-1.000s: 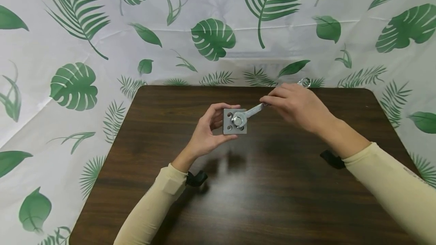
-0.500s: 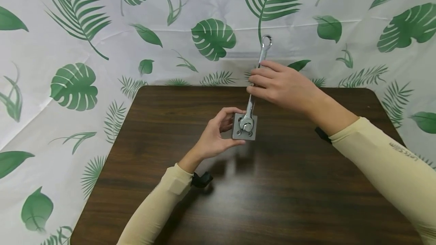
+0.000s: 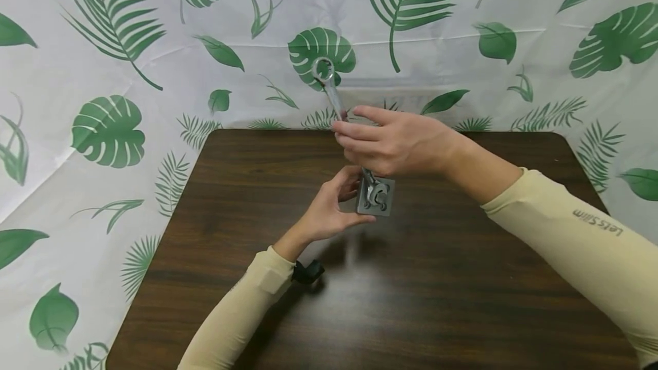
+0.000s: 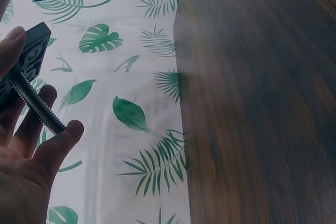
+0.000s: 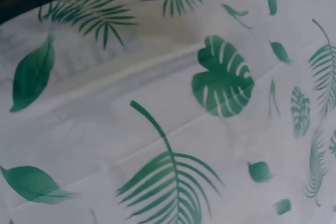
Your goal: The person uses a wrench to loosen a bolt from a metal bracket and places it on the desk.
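In the head view my left hand (image 3: pixel 324 213) grips a grey square metal plate (image 3: pixel 389 187) with holes, thumb and fingers at its edges, above the table. A bolt (image 3: pixel 381 197) runs through the plate. Its threaded shank (image 4: pixel 39 103) sticks out from the back in the left wrist view, a fingertip near its end. My right hand (image 3: pixel 398 141) holds a silver combination wrench (image 3: pixel 334 99) by the shaft. The ring end points up and left; the lower end sits at the bolt head. My right hand hides part of the shaft.
A dark wood table (image 3: pixel 437 278) lies below both hands. Behind it hangs a white cloth (image 3: pixel 205 84) with green leaves, which fills most of the right wrist view. A black strap piece (image 3: pixel 308 272) is by my left wrist.
My right hand has swung the wrench counterclockwise around the bolt, its ring end passing from the right over to the upper left. My left hand and the plate have shifted right and slightly down.
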`<state>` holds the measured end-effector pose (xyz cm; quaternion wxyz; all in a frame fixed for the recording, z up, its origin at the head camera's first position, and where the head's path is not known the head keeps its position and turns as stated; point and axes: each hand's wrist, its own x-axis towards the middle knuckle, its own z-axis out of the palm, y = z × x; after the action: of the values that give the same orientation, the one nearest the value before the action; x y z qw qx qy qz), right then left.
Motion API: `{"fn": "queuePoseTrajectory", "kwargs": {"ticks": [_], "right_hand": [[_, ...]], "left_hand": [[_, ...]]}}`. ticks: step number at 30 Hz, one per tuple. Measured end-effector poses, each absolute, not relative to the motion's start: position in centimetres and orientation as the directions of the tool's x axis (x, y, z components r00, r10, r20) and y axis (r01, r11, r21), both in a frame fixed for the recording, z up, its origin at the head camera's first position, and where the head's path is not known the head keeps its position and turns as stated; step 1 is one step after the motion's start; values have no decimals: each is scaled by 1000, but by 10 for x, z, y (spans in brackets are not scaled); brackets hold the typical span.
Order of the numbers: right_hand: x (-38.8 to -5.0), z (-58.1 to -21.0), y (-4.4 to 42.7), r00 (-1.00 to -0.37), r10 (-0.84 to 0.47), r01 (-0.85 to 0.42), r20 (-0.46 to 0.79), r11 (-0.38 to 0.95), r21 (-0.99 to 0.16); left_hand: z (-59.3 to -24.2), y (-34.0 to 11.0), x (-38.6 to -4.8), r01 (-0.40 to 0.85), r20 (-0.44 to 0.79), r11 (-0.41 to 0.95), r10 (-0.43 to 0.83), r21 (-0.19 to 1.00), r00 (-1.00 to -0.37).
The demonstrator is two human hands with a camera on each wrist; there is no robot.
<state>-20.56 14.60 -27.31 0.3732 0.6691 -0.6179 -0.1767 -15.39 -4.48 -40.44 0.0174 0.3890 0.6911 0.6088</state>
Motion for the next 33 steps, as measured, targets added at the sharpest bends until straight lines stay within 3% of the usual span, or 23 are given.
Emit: {"fn": "queuePoseTrajectory", "kwargs": {"ticks": [6, 12, 14, 16, 21, 26, 30, 33], "right_hand": [[-196, -261, 149, 139, -966, -672, 218, 70, 737], [-188, -242, 164, 89, -917, -657, 388, 239, 716], [-185, -239, 171, 40, -892, -675, 450, 308, 671], [-179, -239, 180, -52, -875, -713, 481, 370, 596], [-156, -259, 204, -374, -767, -770, 521, 570, 287], [-129, -293, 219, -661, -545, -687, 516, 716, -125], [-110, -320, 223, -861, -388, -509, 329, 663, -549], [-99, -339, 222, -941, -330, -241, 70, 510, -826]], "left_hand": [[-401, -43, -153, 520, 453, -49, 566, 853, -689], [-390, -47, -148, 510, 462, -81, 564, 856, -685], [-391, -49, -148, 510, 470, -93, 556, 855, -686], [-391, -50, -148, 504, 475, -109, 546, 857, -690], [-391, -55, -149, 507, 492, -108, 476, 855, -729], [-400, -58, -159, 508, 528, -168, 414, 845, -742], [-406, -60, -165, 528, 552, -176, 384, 831, -740], [-407, -60, -166, 541, 567, -180, 365, 821, -739]]}}
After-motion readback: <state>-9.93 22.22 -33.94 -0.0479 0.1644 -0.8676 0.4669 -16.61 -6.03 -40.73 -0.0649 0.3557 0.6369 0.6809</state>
